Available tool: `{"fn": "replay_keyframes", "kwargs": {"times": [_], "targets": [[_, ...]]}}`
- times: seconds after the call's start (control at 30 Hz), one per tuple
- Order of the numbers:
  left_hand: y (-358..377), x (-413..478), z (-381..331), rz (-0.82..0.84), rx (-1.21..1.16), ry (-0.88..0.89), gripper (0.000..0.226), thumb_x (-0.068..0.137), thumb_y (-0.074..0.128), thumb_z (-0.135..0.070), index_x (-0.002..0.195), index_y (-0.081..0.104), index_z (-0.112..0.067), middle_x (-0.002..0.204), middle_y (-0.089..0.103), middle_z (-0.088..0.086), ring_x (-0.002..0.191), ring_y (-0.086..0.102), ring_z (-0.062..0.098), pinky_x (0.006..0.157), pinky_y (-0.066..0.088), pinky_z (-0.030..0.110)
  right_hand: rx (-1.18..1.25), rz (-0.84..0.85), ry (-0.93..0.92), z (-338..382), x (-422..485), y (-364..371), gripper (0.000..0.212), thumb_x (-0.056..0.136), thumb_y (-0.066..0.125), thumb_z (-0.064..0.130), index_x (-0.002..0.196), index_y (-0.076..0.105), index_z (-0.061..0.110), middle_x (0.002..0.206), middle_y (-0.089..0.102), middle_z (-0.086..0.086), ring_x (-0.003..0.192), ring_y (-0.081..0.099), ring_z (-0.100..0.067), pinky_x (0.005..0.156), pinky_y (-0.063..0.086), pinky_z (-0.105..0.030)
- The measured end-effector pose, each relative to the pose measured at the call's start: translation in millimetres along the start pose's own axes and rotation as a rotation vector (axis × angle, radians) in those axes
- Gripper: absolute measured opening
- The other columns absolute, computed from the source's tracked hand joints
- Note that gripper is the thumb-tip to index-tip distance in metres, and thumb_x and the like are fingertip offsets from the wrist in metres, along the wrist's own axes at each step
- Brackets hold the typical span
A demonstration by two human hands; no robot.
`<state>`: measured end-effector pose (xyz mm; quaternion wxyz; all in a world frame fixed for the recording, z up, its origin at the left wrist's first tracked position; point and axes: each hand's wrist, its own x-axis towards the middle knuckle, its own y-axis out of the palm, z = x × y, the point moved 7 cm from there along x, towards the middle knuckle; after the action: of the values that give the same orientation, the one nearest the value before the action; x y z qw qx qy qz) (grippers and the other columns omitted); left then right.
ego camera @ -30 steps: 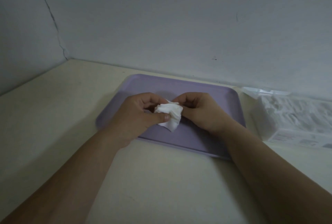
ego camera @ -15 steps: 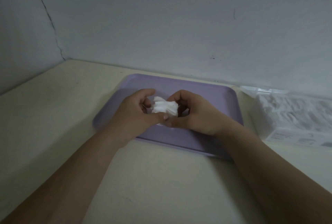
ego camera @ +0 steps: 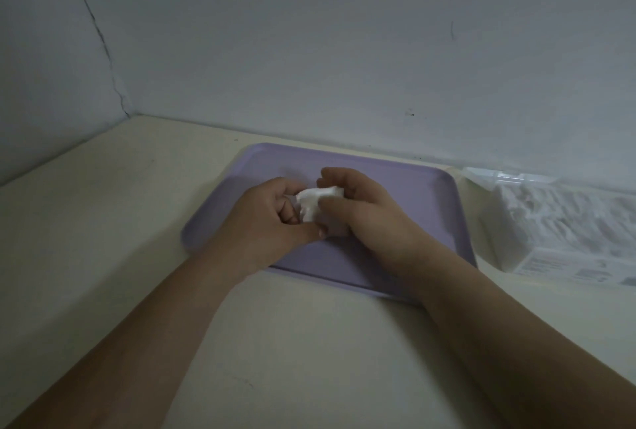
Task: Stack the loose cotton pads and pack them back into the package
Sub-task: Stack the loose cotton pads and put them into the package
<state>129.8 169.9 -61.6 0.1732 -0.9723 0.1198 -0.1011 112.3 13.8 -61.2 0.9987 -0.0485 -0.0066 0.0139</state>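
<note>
We grip the cotton pads (ego camera: 316, 203) with left hand (ego camera: 272, 222) and right hand (ego camera: 364, 211), fingers curled, above the purple tray (ego camera: 413, 222).

Cream table (ego camera: 103, 222) — lilac tray (ego camera: 413, 256) centre, pad package (ego camera: 568, 239) right.

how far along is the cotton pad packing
Done, it seems: the visible part of the purple tray shows no loose pads. In hand: the left hand and right hand both grip a small bunch of cotton pads above it. Left: moving that bunch into the package on the right, which already looks full of pads.
</note>
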Motion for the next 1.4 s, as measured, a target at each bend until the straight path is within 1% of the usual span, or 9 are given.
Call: {"fn": "replay_keyframes", "kwargs": {"times": [0.23,0.37,0.43,0.57,0.77,0.9,1.0,1.27,1.4], "targets": [[6.2,-0.5,-0.9,0.043,-0.007,0.039,0.033,0.068,0.091,-0.036,0.092,0.07,-0.025,0.067,0.052,0.002,0.062,0.042,0.016,0.062,0.033,0.036,-0.115,-0.223,-0.043,-1.2,4.3,6.7,0.029,0.101,0.058,0.026,0.128,0.063,0.018,0.125,0.069,-0.004,0.113,0.068,-0.021,0.104,0.053,-0.048],[10.1,1.0,0.4,0.039,0.143,0.055,0.03,0.07,0.08,-0.039,0.093,0.063,-0.029,0.076,0.07,0.006,0.066,0.062,0.028,0.066,0.055,0.052,-0.05,-0.229,-0.029,-2.8,3.9,9.3,0.024,0.104,0.049,0.014,0.122,0.064,0.018,0.125,0.07,-0.006,0.115,0.068,-0.024,0.105,0.052,-0.049],[10.5,-0.3,-1.8,0.021,0.192,0.053,0.024,0.076,0.078,-0.034,0.092,0.06,-0.035,0.078,0.072,-0.003,0.067,0.065,0.02,0.068,0.056,0.046,0.073,-0.183,0.013,-2.3,3.2,11.7,0.023,0.102,0.049,0.01,0.119,0.063,0.019,0.127,0.069,-0.007,0.117,0.067,-0.027,0.106,0.052,-0.051],[3.3,-6.2,-10.8,-0.021,0.174,0.062,0.014,0.084,0.075,-0.031,0.087,0.063,-0.037,0.068,0.064,-0.01,0.057,0.054,0.008,0.056,0.043,0.028,0.305,-0.04,0.091,7.0,-6.0,11.0,0.05,0.078,0.059,0.003,0.126,0.061,0.016,0.13,0.065,-0.008,0.117,0.066,-0.027,0.097,0.055,-0.044],[9.9,-12.0,-60.8,-0.042,0.052,0.164,0.01,0.074,0.076,-0.031,0.079,0.067,-0.032,0.085,0.063,-0.012,0.07,0.054,-0.002,0.064,0.041,0.012,-0.025,0.022,-0.005,44.7,-39.8,-27.6,0.083,0.066,0.083,0.004,0.142,0.05,0.006,0.124,0.066,-0.015,0.101,0.066,-0.02,0.094,0.056,-0.036],[46.8,-16.7,-84.4,0.113,-0.203,0.087,0.011,0.084,0.08,-0.021,0.095,0.076,-0.021,0.083,0.073,-0.004,0.074,0.061,0.008,0.068,0.048,0.022,-0.008,0.024,0.021,64.1,-73.4,-79.2,0.037,0.085,0.081,0.01,0.12,0.072,0.007,0.117,0.075,-0.019,0.107,0.074,-0.026,0.097,0.059,-0.044],[88.5,-21.3,-109.1,0.163,-0.311,0.062,0.025,0.081,0.084,-0.02,0.105,0.078,-0.018,0.1,0.08,0.006,0.089,0.071,0.017,0.08,0.058,0.034,-0.085,0.058,0.085,61.3,-100.3,-115.0,0.032,0.087,0.081,0.028,0.115,0.077,0.015,0.114,0.079,-0.008,0.101,0.073,-0.016,0.086,0.058,-0.032],[208.5,-25.3,-174.8,0.311,-0.352,0.075,0.021,0.097,0.067,-0.004,0.117,0.072,-0.008,0.098,0.081,0.009,0.088,0.077,0.018,0.081,0.062,0.031,0.064,-0.484,0.076,59.2,-177.8,-251.4,0.033,0.092,0.071,0.03,0.109,0.071,0.002,0.096,0.075,-0.013,0.077,0.071,-0.023,0.062,0.051,-0.034],[253.4,-15.9,-204.4,0.254,0.039,0.328,0.016,0.093,0.07,-0.01,0.104,0.076,-0.02,0.094,0.077,-0.007,0.078,0.069,-0.003,0.081,0.055,0.017,-0.05,-0.87,0.049,58.5,-207.0,-319.1,0.029,0.092,0.062,0.031,0.103,0.066,0.005,0.103,0.074,-0.016,0.071,0.067,-0.02,0.044,0.043,-0.022]]}}
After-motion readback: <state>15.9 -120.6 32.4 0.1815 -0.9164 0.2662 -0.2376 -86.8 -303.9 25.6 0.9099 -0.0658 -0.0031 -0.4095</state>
